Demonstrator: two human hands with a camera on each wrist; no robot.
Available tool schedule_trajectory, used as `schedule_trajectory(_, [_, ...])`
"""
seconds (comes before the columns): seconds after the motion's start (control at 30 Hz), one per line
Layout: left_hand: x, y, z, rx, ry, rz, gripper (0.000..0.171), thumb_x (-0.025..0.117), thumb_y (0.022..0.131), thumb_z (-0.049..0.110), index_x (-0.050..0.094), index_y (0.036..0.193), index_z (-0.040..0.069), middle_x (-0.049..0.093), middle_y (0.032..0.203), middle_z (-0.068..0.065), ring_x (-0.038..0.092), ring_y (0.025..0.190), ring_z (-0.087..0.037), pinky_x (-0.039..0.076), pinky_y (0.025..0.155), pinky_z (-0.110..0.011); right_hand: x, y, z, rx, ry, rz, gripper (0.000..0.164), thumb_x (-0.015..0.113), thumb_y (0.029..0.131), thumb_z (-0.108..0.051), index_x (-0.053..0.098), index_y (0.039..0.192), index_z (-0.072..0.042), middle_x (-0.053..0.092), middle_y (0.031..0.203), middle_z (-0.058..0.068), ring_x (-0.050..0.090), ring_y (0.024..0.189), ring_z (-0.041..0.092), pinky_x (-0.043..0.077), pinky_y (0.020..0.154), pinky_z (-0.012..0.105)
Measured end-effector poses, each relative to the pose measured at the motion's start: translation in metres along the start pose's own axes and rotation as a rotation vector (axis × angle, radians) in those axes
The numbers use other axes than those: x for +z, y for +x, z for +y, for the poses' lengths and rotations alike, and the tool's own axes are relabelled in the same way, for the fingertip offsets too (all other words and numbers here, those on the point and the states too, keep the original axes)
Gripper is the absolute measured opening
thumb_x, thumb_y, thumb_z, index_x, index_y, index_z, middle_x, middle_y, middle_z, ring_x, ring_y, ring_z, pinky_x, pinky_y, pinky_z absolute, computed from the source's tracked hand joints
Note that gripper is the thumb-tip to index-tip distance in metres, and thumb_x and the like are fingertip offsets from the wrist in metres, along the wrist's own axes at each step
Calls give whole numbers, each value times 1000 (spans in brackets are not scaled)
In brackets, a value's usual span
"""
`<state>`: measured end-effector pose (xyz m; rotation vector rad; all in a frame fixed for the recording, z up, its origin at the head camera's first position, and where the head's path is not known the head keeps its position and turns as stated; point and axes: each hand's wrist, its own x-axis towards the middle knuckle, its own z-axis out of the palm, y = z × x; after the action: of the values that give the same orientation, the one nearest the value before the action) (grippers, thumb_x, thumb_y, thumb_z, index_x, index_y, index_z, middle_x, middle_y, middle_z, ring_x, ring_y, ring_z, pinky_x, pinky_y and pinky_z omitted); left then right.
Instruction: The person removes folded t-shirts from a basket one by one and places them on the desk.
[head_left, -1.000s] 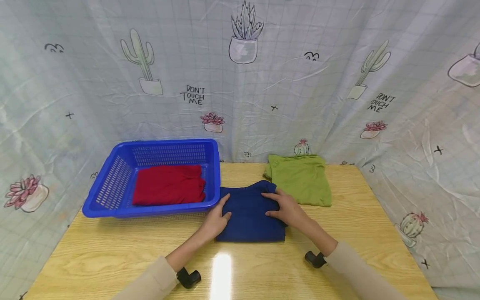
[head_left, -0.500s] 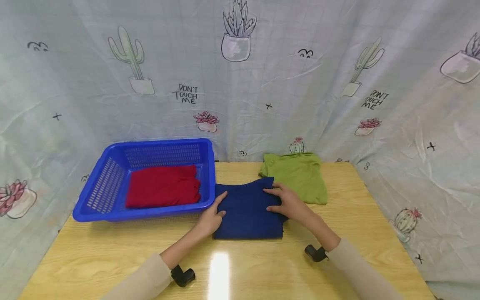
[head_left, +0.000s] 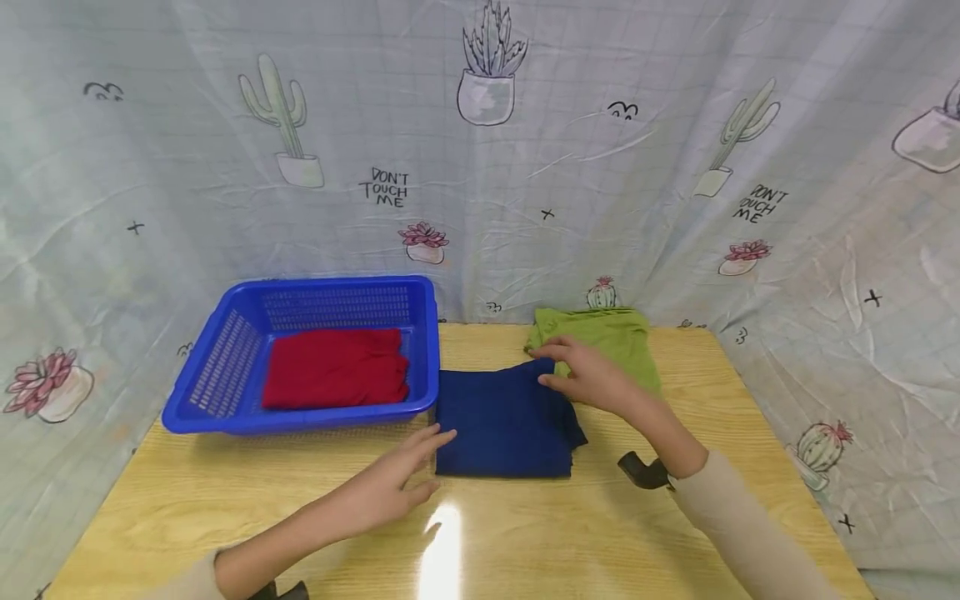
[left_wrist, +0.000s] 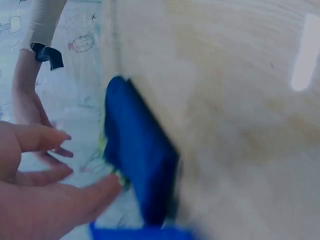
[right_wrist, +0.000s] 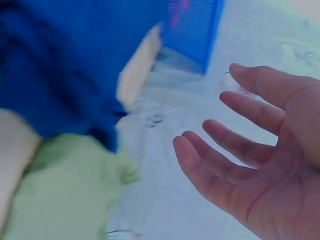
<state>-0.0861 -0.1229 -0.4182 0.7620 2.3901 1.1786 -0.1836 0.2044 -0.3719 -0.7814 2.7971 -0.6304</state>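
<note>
Hovering empty, fingers loosely parted | left hand (head_left: 384, 490) at 8 o'clock of navy cloth (head_left: 502, 425) | right hand (head_left: 594, 379) at 2 o'clock

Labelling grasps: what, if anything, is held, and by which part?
Nothing is held. The left hand is open by the left edge of the folded blue cloth; the right hand is open near its far right corner, pinching no fabric.

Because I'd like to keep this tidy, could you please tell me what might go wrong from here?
The blue cloth juts out unevenly at its right, so its fold could loosen if lifted. Its far right corner lies near the green cloth, so the right hand might catch both.
</note>
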Motion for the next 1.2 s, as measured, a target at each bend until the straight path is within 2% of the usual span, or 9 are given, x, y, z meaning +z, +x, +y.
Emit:
schedule_trajectory(0.1, [-22,-14,7,71,-16,18,54,57,103,9,42,155,8,32,161,-22,42,142,-41,45,107,-49,-12,6,-15,-37,-8,-5,44,67,100,-22,60,142,-9,55,143,19,66,89,21,55,80,39])
schedule_trajectory(0.27, [-72,-26,14,114,76,179,49,60,101,1,52,148,10,50,151,-13,53,133,-35,49,103,-46,-19,23,-38,-76,-17,-37,46,66,101,-26,59,145,-15,56,144,11,64,90,21,53,81,39])
schedule_trajectory(0.4, [-118,-31,11,37,159,245,47,58,102,3,51,148,9,50,150,-16,59,126,-37,55,95,-45,-17,41,-53,-110,8,-60,46,65,102,-27,58,146,-16,57,142,10,64,102,23,55,84,38])
schedule_trajectory(0.47, [-139,-30,4,-16,199,256,47,56,104,6,48,150,8,49,150,-19,62,120,-40,59,82,-42,-16,51,-61,-125,31,-72,46,64,103,-27,57,147,-16,57,144,9,63,114,25,56,88,38])
schedule_trajectory(0.6, [-172,-21,-19,-114,259,269,45,54,106,12,48,150,6,50,148,-23,59,119,-43,49,69,-38,-14,74,-77,-166,85,-96,48,62,104,-27,54,149,-14,57,145,10,59,127,29,55,94,40])
schedule_trajectory(0.8, [-205,-8,-55,-216,205,272,45,48,107,13,43,151,2,48,148,-27,52,128,-48,52,90,-54,-8,115,-103,-191,193,-137,50,61,104,-30,52,151,-17,58,145,4,58,128,24,50,103,41])
schedule_trajectory(0.97, [-221,3,-75,-275,160,251,48,48,107,11,38,152,-2,44,149,-32,46,133,-52,46,100,-61,4,148,-115,-158,306,-183,51,61,104,-32,50,152,-20,58,144,5,62,123,21,54,96,32])
schedule_trajectory(1.1, [-234,12,-91,-303,96,191,50,51,106,12,38,151,-6,43,146,-37,47,131,-54,49,98,-59,16,172,-122,-68,486,-234,51,62,103,-30,49,152,-18,56,144,9,64,118,20,57,89,32])
schedule_trajectory(1.2, [-248,19,-101,-335,4,99,53,53,107,17,36,152,-5,39,148,-39,42,135,-55,48,100,-61,24,190,-129,17,619,-244,51,63,103,-27,50,151,-16,57,142,10,60,125,25,56,95,40])
